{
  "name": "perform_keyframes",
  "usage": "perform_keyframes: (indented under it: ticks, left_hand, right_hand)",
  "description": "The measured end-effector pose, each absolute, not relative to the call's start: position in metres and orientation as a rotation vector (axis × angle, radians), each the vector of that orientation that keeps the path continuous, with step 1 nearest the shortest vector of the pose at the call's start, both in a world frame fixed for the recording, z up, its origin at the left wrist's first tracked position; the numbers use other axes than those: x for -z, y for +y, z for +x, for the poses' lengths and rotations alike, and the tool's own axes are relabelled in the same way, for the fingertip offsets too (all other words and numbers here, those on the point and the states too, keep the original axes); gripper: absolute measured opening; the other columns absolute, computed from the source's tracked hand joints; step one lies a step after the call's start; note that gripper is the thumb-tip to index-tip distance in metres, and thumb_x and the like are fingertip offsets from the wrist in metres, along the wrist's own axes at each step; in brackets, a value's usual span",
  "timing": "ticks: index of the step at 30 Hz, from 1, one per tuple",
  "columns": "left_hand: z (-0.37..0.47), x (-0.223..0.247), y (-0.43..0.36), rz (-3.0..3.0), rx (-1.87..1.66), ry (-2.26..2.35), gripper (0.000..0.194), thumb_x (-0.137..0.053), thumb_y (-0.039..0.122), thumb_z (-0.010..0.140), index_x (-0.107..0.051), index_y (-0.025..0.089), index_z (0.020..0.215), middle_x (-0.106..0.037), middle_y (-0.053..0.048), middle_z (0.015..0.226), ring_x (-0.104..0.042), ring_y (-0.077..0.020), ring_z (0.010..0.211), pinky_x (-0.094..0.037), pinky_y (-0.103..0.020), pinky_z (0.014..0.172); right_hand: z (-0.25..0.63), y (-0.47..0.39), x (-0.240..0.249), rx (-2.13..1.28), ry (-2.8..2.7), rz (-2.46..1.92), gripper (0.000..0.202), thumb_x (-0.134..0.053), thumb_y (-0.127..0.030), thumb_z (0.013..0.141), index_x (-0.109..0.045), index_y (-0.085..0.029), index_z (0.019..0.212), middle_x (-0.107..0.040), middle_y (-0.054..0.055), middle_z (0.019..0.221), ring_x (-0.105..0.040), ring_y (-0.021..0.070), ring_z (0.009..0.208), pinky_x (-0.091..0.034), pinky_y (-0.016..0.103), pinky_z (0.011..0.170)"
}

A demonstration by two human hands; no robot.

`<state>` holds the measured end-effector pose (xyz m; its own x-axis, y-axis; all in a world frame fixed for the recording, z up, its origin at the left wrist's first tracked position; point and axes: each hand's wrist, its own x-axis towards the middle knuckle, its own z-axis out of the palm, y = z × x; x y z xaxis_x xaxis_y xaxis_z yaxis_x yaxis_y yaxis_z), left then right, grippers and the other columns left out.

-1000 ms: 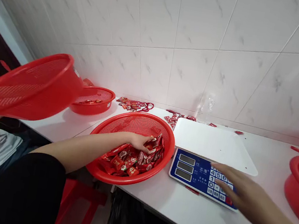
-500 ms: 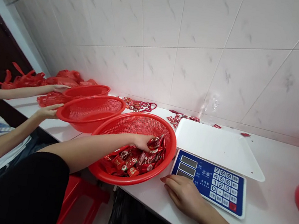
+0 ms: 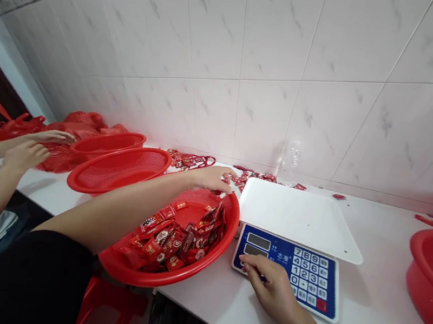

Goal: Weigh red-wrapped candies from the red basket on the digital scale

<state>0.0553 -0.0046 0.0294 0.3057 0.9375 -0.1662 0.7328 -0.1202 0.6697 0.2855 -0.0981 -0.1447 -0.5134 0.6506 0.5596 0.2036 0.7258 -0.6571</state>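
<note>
My left hand (image 3: 214, 179) is above the far right rim of a red plastic basket (image 3: 224, 240), fingers apart, with nothing visible in it. Inside the basket lies a heap of small red wrapped packets (image 3: 175, 240), and part of the basket floor shows through. Red and white packets (image 3: 257, 177) lie on the table by the wall, just beyond that hand. My right hand (image 3: 268, 285) rests on the display side of a blue and white digital scale (image 3: 317, 279), fingers stretched and partly apart. A flat white weighing tray (image 3: 299, 213) sits on the scale behind its keypad.
At left, a co-worker's hands (image 3: 28, 154) are near red plastic bags (image 3: 77, 132). Two more red baskets (image 3: 116, 171) stand beside mine. Against the wall stands a clear plastic bottle (image 3: 290, 165). Another red basket (image 3: 429, 272) is at the right edge.
My left hand has risen out of the packets to the basket's far rim. My right hand has moved onto the scale's panel. The co-worker's hands have let go of the neighbouring basket.
</note>
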Motion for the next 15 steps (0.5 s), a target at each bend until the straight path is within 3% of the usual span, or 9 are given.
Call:
perform_keyframes:
  ticks: [8,11,15]
  left_hand:
    - [0.133,-0.001,0.026,1.920,-0.502,1.328,0.068,-0.071,0.039,0.066,-0.045,0.023,0.126,-0.046,-0.013,0.130,-0.062,-0.0136,0.080,-0.050,-0.020,0.060]
    - [0.130,-0.003,0.033,1.974,-0.613,1.365,0.048,-0.065,0.039,0.071,-0.052,0.021,0.114,-0.050,-0.011,0.124,-0.059,-0.0159,0.089,-0.051,-0.021,0.061]
    - [0.091,-0.003,0.034,1.892,-0.846,1.650,0.032,-0.057,0.029,0.077,-0.049,0.018,0.106,-0.059,-0.006,0.101,-0.059,-0.0121,0.078,-0.051,-0.021,0.059]
  right_hand:
    - [0.287,-0.097,0.143,-0.654,-2.044,-0.654,0.024,-0.045,-0.021,0.089,-0.062,-0.023,0.105,-0.070,0.003,0.092,-0.065,0.0132,0.082,-0.049,0.022,0.072]
    - [0.287,-0.096,0.141,-0.660,-2.043,-0.654,0.024,-0.045,-0.021,0.089,-0.062,-0.023,0.105,-0.069,0.003,0.092,-0.064,0.0127,0.083,-0.049,0.022,0.073]
    - [0.287,-0.096,0.139,-0.667,-2.058,-0.648,0.023,-0.044,-0.022,0.089,-0.062,-0.023,0.104,-0.069,0.002,0.088,-0.064,0.0121,0.079,-0.048,0.022,0.070]
